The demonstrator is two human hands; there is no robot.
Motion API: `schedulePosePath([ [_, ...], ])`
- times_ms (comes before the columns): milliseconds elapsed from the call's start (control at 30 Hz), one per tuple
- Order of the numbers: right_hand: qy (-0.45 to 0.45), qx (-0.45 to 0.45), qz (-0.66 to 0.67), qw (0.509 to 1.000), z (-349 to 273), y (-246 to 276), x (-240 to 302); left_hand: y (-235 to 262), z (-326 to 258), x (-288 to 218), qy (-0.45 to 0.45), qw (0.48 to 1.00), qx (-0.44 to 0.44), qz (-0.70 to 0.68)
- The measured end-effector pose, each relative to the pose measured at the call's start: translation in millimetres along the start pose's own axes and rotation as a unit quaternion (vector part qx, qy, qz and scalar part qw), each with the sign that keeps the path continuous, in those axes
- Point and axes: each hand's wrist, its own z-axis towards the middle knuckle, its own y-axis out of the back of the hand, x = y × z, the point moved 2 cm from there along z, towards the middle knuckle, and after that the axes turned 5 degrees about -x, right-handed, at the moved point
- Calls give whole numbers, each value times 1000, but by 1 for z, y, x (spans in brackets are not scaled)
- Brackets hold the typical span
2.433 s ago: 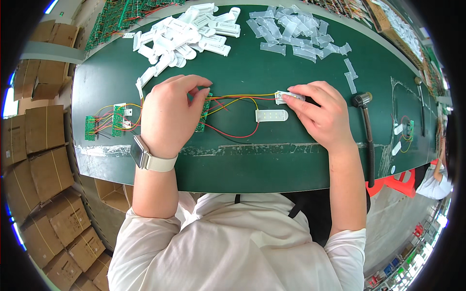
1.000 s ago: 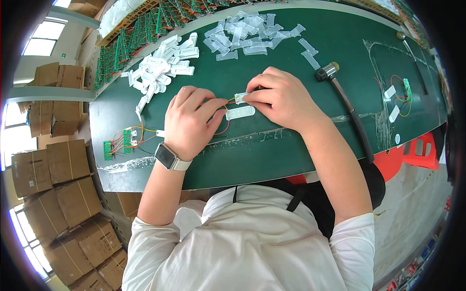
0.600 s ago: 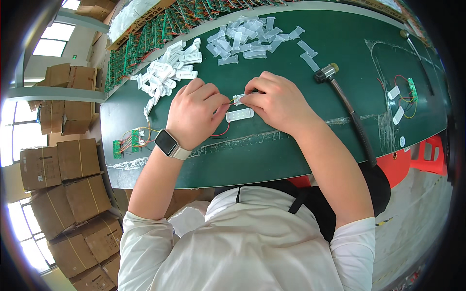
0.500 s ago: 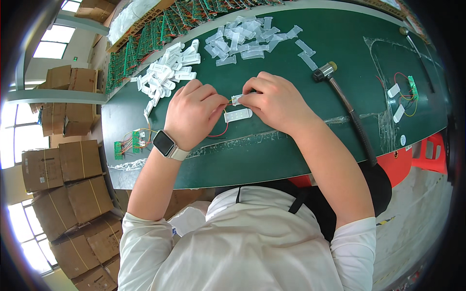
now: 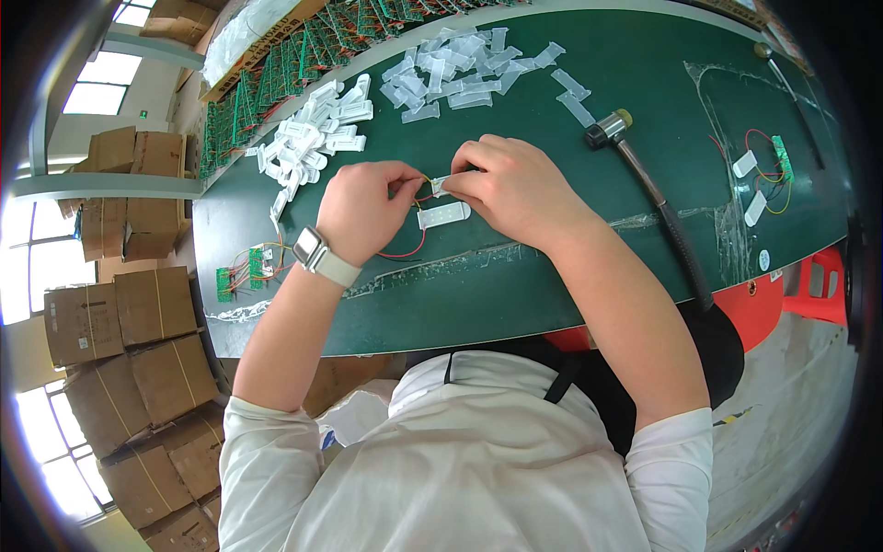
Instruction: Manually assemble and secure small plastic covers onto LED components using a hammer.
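Observation:
My left hand is closed, thumb and forefinger pinched on thin red and yellow wires. My right hand grips a small white plastic casing by its right end; the fingers hide part of it. Those wires run to the casing's left end. Just below, on the green tabletop, lies a white strip with pale dots, apart from both palms. A red wire curves from this strip back under my left hand.
White plastic casings are heaped at the far left, clear plastic pieces at the far middle. Rows of green circuit boards line the back edge. A hammer lies right of my hands, wired boards farther right, others at left.
My left wrist has turned and its fingers have shifted slightly left along the wires, showing more of them. My right hand keeps its hold on the casing. The whole view has shifted a little.

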Motion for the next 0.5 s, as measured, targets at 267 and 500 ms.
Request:
schedulePosePath([
  [267,-61,12,42,997,3,1,-1,1,6,11,-175,984,-6,0],
  [500,-87,16,59,994,6,-3,-4,-7,10,30,-173,977,-20,-124],
])
